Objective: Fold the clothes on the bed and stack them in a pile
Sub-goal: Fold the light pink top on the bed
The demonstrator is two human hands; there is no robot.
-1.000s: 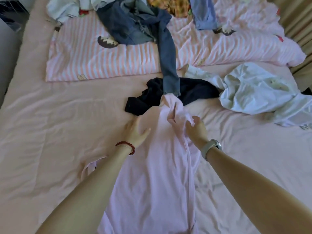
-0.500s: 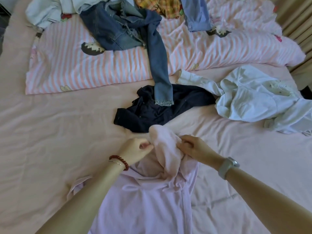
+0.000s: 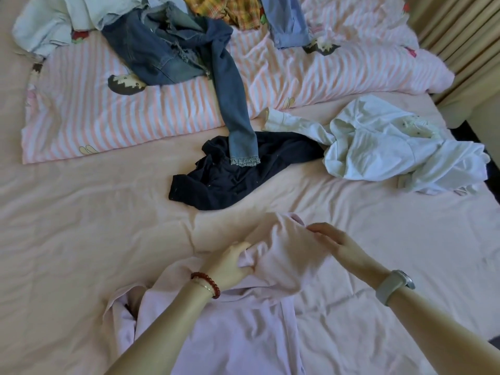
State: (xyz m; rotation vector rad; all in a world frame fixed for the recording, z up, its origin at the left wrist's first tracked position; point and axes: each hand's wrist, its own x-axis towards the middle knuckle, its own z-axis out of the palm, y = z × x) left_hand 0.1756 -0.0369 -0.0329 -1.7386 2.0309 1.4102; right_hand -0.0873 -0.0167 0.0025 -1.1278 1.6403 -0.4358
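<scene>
A pale pink garment lies spread on the bed in front of me, its far end folded back toward me into a raised fold. My left hand grips the left edge of that fold. My right hand rests on the fold's right edge with fingers stretched out. Beyond it lie a dark navy garment, blue jeans with one leg trailing onto the navy piece, and a crumpled white garment.
A pink-and-white striped duvet crosses the far part of the pink bed sheet. On it lie a light blue garment, a yellow plaid piece and a blue shirt. Beige curtains hang at the right.
The pink garment's far end, first stretched out toward the navy piece, has been drawn back toward me and folded over. My right hand's fingers have straightened.
</scene>
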